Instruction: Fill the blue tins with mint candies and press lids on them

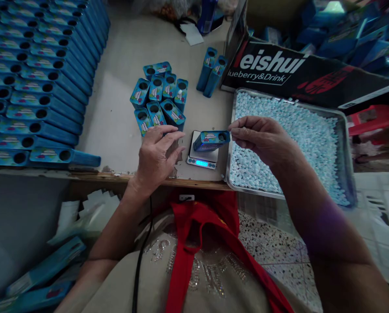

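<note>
A blue tin (211,140) with a round hole in its top stands on a small digital scale (201,163) whose display glows blue. My right hand (254,134) is at the tin's right end, over the left edge of the tray, with its thumb and fingertips pinched together; whatever is between them is too small to make out. To the left of the scale, my left hand (160,154) has its fingers apart and holds nothing. Just beyond it stands a group of several blue tins (156,87). Pale blue candies (285,139) fill the metal tray (347,152).
Long rows of blue tins (41,87) cover the table's left side. Two more tins (211,71) stand near a black carton (279,69) holding blue packs at the back right. A dark blue can (207,16) is at the back. The table's front edge (201,183) lies near my body.
</note>
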Motion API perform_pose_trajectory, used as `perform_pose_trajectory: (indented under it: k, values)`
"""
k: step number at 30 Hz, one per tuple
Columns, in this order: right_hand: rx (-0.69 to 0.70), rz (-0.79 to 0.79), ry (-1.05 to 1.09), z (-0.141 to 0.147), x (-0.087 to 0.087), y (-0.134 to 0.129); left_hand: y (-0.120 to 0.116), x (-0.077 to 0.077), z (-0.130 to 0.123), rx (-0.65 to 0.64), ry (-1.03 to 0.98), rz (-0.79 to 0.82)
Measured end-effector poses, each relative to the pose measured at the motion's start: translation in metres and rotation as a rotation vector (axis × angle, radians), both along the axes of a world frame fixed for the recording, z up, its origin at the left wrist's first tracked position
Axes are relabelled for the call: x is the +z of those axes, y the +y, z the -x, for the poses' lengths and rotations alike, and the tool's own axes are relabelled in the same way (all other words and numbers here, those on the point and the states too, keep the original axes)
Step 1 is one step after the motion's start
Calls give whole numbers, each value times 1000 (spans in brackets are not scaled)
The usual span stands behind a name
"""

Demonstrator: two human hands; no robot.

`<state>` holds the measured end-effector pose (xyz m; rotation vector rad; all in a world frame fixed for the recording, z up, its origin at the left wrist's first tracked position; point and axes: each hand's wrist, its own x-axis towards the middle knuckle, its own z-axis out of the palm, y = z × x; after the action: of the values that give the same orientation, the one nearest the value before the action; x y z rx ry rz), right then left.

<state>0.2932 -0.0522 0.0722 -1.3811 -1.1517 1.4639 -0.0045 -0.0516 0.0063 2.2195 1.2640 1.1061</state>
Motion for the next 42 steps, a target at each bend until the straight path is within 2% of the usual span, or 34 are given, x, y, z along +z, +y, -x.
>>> perform_pose_trajectory:
  k: [6, 9, 11, 14, 16, 18, 19, 21, 23, 26, 29, 32, 35, 38, 42]
  values:
    - [-24, 1, -24, 1, -7, 3, 5, 1, -8, -26, 27, 4]
    - [-65, -19, -10, -10, -11, 1, 8, 10, -38, -96, 128, -44]
    - [-148, -57, -45, -26, -17, -1, 9, 18, -67, -182, 278, -76]
    - [-250, -241, -311, -55, -33, -4, 9, 30, -102, -186, 558, -60]
    - [-231, -478, -552, -67, -41, -8, 6, 42, -102, -178, 590, -70]
    - [-181, -618, -678, -63, -45, -13, 4, 60, -78, -152, 491, -104]
    - [-159, -617, -693, -55, -45, -15, 4, 70, -57, -128, 420, -121]
    - [-115, -558, -683, -27, -42, -14, 9, 88, -2, -53, 273, -158]
    - [-47, -597, -664, 12, -38, -3, 20, 98, 60, 37, 198, -134]
    - [202, -790, -707, 74, -31, 26, 39, 92, 142, 135, 188, -52]
    - [538, -870, -957, 123, -26, 58, 50, 67, 191, 158, 169, 84]
    - [782, -880, -1260, 153, -24, 81, 51, 42, 213, 95, 173, 179]
    - [879, -873, -1350, 167, -22, 94, 48, 27, 222, 9, 233, 233]
    - [863, -808, -1244, 175, -16, 97, 45, 22, 225, -30, 276, 267]
    - [819, -691, -998, 189, -6, 89, 41, 21, 221, -2, 267, 322]
